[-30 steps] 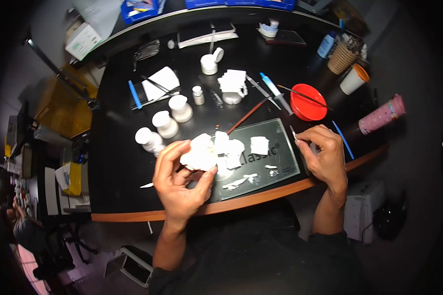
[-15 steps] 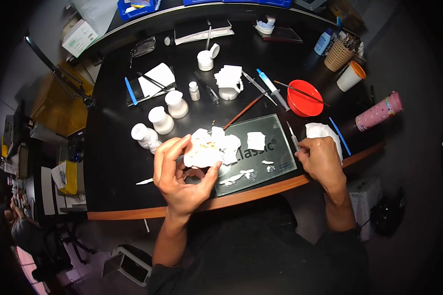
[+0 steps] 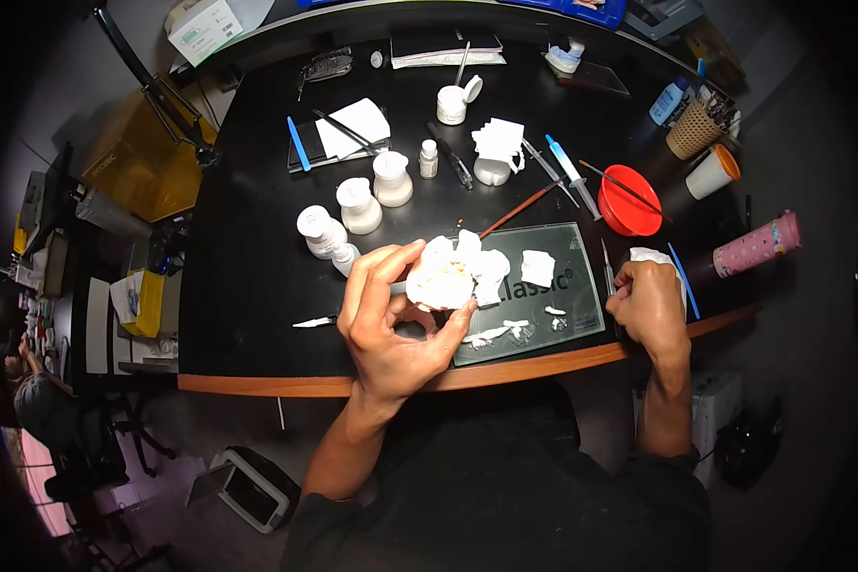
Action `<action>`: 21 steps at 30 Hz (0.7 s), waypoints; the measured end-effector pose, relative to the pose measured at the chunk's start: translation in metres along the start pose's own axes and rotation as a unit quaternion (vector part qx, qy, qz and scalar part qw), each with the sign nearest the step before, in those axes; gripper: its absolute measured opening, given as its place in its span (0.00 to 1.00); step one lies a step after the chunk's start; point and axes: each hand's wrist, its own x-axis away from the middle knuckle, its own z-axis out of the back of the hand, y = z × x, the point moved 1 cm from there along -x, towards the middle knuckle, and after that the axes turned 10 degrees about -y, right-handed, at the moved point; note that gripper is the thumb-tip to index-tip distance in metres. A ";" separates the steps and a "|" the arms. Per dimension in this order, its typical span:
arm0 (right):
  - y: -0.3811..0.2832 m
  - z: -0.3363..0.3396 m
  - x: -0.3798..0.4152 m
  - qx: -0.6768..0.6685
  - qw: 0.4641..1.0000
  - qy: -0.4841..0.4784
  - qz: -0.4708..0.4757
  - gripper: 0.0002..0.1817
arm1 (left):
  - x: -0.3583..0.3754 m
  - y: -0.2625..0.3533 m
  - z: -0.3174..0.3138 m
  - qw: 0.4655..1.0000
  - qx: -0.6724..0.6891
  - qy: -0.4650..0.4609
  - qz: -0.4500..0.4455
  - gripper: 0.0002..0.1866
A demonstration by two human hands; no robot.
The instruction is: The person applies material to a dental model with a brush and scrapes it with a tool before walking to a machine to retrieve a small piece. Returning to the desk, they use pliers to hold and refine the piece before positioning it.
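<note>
My left hand (image 3: 396,319) grips a lumpy white plaster cast (image 3: 439,278) between thumb and fingers, raised over the left part of a glass slab (image 3: 572,329). Bright light washes out its details, and tan marks show on its upper face. My right hand (image 3: 653,305) is closed at the slab's right edge, fingertips pinched on a slim metal-tipped hand tool (image 3: 608,267) whose tip points away from me. White tissue (image 3: 650,255) shows behind that hand. On the slab lie a white square pad (image 3: 538,269) and several white scraps (image 3: 491,334).
White-lidded bottles (image 3: 357,207) stand left of the slab. Beyond it are a brush (image 3: 520,210), a syringe (image 3: 572,176) and a red bowl (image 3: 629,200). A pink tumbler (image 3: 758,243) lies at the right. The table's wooden edge (image 3: 257,385) runs nearest me.
The camera view has shifted, so the table appears farther right and slightly higher. My left hand still holds the plaster cast. My right hand has moved slightly closer to the slim tool.
</note>
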 end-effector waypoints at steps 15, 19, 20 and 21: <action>0.013 -0.009 0.006 -0.178 0.982 0.050 0.030 0.05 | 0.014 -0.014 0.016 0.826 0.531 -0.042 0.183 0.33; 0.027 -0.007 0.009 -0.392 0.919 0.027 0.038 0.09 | 0.015 -0.021 0.019 0.716 0.671 -0.048 0.187 0.34; 0.029 -0.007 0.011 -0.444 0.895 0.031 0.036 0.09 | 0.016 -0.021 0.018 0.683 0.707 -0.050 0.176 0.32; 0.028 -0.004 0.013 -0.495 0.868 0.034 0.033 0.09 | 0.016 -0.020 0.017 0.648 0.742 -0.051 0.165 0.30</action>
